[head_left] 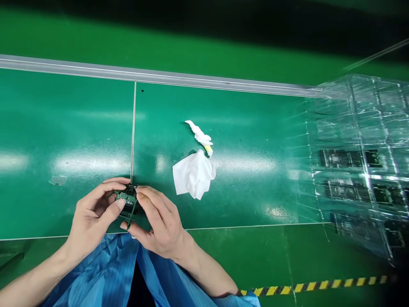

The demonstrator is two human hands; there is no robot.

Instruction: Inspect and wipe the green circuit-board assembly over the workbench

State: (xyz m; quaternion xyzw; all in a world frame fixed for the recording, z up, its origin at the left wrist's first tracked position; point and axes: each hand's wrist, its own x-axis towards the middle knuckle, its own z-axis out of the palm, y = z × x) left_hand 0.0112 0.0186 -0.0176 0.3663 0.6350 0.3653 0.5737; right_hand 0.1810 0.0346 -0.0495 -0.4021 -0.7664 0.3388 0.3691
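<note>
A small green circuit board [127, 201] with a black part on it sits between both of my hands, just above the near edge of the green mat [64, 140]. My left hand [92, 215] pinches its left side with thumb and fingers. My right hand [156, 221] grips its right side, thumb under the lower corner. Below my wrists lies my blue striped smock [111, 273].
A crumpled white cloth [193, 174] lies to the right of my hands, with a twisted white wipe [200, 135] just beyond it. A stack of clear plastic trays [358, 170] holding dark boards stands at the right. A metal rail [159, 77] borders the far side. Yellow-black tape [319, 285] marks the near edge.
</note>
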